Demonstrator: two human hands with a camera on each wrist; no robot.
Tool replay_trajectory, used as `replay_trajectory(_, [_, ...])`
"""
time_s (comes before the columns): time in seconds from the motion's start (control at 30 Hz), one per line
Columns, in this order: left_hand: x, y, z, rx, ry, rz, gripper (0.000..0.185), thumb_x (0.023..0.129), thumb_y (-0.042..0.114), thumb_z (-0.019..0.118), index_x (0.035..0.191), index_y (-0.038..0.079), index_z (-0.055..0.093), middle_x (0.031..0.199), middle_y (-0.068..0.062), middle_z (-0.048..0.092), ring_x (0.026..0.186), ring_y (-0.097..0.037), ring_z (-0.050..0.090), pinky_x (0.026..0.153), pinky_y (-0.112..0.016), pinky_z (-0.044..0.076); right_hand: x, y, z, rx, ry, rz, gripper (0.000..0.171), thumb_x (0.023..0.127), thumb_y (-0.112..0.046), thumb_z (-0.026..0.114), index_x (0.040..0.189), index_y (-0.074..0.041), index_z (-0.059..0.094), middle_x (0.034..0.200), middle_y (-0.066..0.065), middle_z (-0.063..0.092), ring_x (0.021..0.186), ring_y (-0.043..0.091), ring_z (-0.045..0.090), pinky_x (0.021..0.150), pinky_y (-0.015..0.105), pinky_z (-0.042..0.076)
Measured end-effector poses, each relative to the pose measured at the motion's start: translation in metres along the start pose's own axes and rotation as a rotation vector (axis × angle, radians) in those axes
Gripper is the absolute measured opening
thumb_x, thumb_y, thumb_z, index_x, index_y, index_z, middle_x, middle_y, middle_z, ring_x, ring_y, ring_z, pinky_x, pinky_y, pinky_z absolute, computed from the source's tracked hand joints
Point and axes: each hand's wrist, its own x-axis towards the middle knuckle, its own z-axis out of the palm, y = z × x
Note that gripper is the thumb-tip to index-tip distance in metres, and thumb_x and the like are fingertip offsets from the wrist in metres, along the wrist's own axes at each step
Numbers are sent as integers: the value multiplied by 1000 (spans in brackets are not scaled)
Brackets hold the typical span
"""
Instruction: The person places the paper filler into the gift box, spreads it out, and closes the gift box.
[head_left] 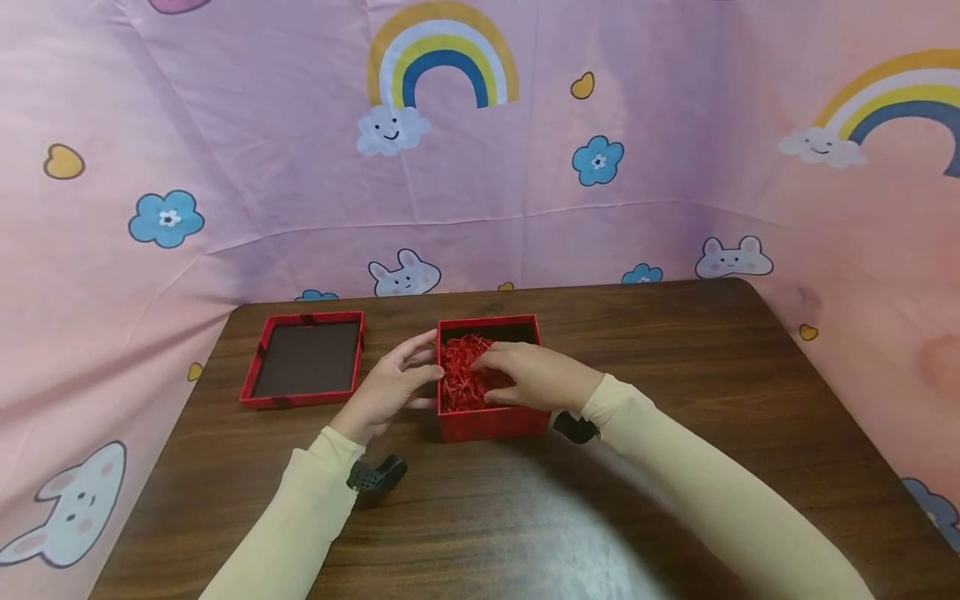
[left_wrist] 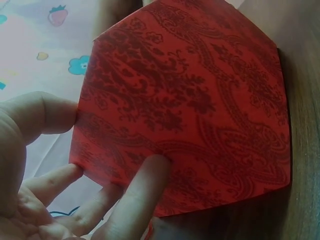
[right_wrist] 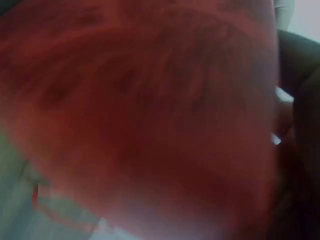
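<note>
On box (head_left: 491,421): left hand (head_left: 390,387) flat vs wall; right hand (head_left: 528,375) presses shred (head_left: 459,375), relaxed.

Head view bright, glare on table (head_left: 570,533) near edge – right wrist view fully blurred, left sharp

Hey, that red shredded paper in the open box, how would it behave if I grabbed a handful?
The shredded paper looks like loose thin strips, so it is probably very light and floppy. It would likely compress under the right hand and shed strands. Being tangled, it may lift from the red box in clumps.
</note>
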Motion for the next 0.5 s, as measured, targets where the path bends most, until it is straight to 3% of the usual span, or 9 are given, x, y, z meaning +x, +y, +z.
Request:
replay_trajectory(0.13, [-1,0,0,-11,-6,-8,66,90,18,65,147,30,33,142,-9,41,119,-31,53,80,-48,55,14,-3,8,64,-101,40,47,91,-37,63,131,-14,55,129,-1,57,123,13,50,105,32,38])
replay_trajectory(0.27, [-1,-1,-1,-14,-17,-8,66,90,19,65,147,30,33,143,-10,40,120,-32,52,80,-49,54,21,-1,10,61,-191,39,47,93,-36,60,134,-14,53,132,0,56,125,14,48,107,32,36])
replay_trajectory(0.5, [0,0,-2,-16,-26,-1,65,90,20,65,146,29,34,142,-10,40,121,-33,52,80,-50,54,12,-2,-7,18,-219,24,51,93,-30,60,141,-16,46,142,1,47,134,17,39,111,36,31])
